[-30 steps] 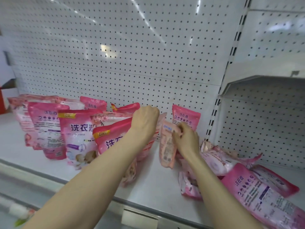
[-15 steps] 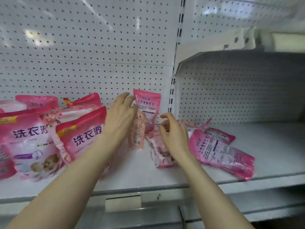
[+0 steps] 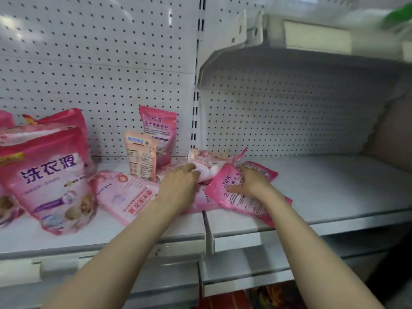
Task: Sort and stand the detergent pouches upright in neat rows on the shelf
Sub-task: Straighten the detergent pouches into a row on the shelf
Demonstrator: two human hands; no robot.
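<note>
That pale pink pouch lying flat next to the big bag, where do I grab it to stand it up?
Probably pinch the pale pink pouch by its near edge, coming from the shelf front. It lies flat with that thin edge free. The big bag crowds its left. The left hand is nearest, since the right hand holds a darker pouch.

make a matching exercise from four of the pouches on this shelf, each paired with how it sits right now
Things:
1. large pouch with blue characters
2. small peach pouch
3. pale pouch with red lettering
4. pink pouch on the right

States:
A. lies flat on the shelf
B. gripped by the right hand
C. stands upright at the left front
D. stands upright in front of a taller pink pouch

Pairs: 1-C, 2-D, 3-A, 4-B
</note>
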